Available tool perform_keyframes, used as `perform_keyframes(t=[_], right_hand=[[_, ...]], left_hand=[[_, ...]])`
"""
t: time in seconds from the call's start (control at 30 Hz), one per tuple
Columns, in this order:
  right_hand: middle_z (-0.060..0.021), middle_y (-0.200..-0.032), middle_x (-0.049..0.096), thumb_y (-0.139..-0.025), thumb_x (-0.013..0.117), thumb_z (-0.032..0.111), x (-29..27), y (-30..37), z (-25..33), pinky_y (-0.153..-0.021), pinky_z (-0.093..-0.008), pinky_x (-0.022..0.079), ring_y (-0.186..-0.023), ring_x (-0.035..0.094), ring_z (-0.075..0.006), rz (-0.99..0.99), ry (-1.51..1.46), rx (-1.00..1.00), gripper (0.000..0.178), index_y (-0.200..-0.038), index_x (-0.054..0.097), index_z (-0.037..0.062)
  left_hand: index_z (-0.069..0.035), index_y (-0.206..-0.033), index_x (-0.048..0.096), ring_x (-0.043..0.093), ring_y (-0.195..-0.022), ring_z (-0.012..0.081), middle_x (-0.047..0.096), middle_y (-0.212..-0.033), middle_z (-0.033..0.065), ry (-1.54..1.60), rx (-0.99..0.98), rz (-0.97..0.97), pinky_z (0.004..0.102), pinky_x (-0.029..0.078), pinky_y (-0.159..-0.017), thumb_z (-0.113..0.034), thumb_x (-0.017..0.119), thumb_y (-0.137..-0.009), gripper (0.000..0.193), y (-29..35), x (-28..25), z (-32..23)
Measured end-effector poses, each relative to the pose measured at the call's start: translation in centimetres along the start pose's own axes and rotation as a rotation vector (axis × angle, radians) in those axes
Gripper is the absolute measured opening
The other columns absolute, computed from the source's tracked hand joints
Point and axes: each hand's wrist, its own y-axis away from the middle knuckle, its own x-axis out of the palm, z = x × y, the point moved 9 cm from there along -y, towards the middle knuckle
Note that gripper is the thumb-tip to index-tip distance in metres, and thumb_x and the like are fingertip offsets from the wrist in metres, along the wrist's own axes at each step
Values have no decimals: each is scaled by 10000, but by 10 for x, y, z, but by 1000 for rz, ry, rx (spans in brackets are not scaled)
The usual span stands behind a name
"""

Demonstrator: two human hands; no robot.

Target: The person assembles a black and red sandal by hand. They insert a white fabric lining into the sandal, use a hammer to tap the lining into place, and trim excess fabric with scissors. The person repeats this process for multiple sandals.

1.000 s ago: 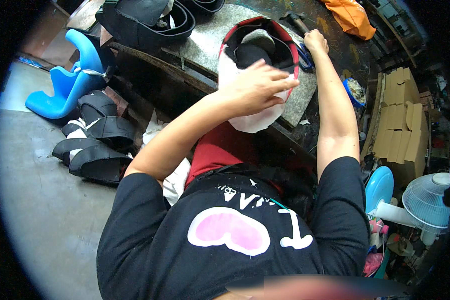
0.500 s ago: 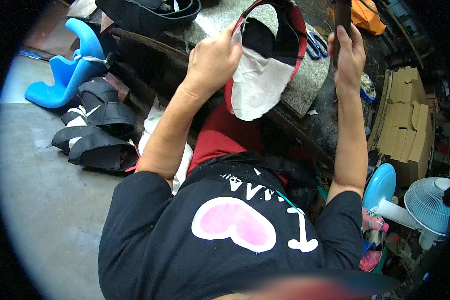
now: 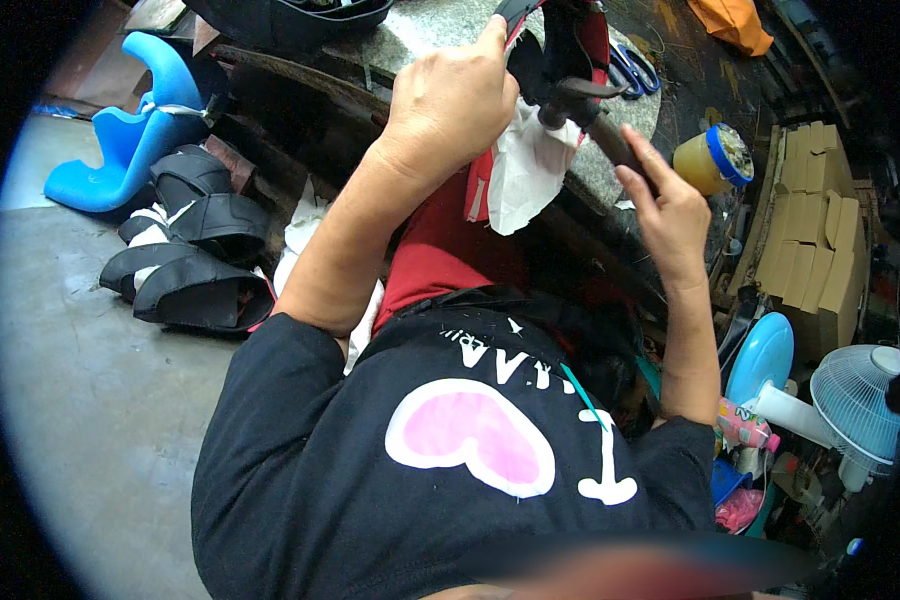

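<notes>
My left hand grips the upper left edge of a red and black sewn fabric piece, bag-like in shape, with its white lining hanging down. In my right hand is a hammer, held by its dark handle. The hammer's metal head lies over the fabric piece's opening; whether it touches the fabric I cannot tell. Beneath the piece is a grey speckled stone slab. Blue-handled scissors rest on the slab's right side, just beyond the hammer.
Right of the slab stands a yellowish tub with a blue rim. Flattened cardboard boxes and a blue fan are farther right. On the left, several black sewn pieces lie below a blue curved foam piece. Orange cloth lies far right.
My right hand has brought the hammer down and left, from upright beside the slab to over the fabric piece. My left hand has shifted slightly right. The yellowish tub has come into fuller view.
</notes>
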Motion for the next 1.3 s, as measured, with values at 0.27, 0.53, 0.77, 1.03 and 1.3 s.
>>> perform_keyframes(t=[0.27,0.53,0.77,1.03,1.3], right_hand=[[-108,-1142,747,-981,666,295,15,-12,18,-727,-373,580,-838,750,-269,107,207,72,519,-1483,531,306],[-127,-1244,714,-963,699,236,-21,-4,-3,-871,-344,569,-1019,742,-234,-272,-390,-96,446,-1400,623,184],[-95,-1147,742,-964,671,382,-20,3,0,-784,-373,580,-946,738,-294,-98,80,-65,409,-1366,648,309],[-111,-1096,747,-973,653,386,2,11,-12,-720,-403,582,-858,736,-308,-116,124,-60,474,-1434,569,310],[-94,-1162,748,-980,672,281,-15,14,-19,-804,-330,547,-939,723,-191,-119,-96,106,453,-1427,605,250]], left_hand=[[7,-1212,584,714,-783,443,706,-803,261,14,20,-7,532,573,-752,-177,565,-864,394,-2,-2,-12],[35,-1135,647,621,-1097,388,644,-1089,282,-96,-116,471,501,492,-938,-270,615,-892,391,-2,16,-7],[-24,-1330,562,719,-819,438,717,-855,264,-4,-27,29,530,572,-783,-212,555,-898,471,-4,-3,-5],[-31,-1415,516,715,-943,448,706,-971,318,9,-93,38,515,557,-875,-388,626,-896,640,-5,-18,9],[-1,-1413,525,663,-678,121,693,-851,91,821,-173,105,296,535,-541,-190,568,-969,484,-38,16,45]])
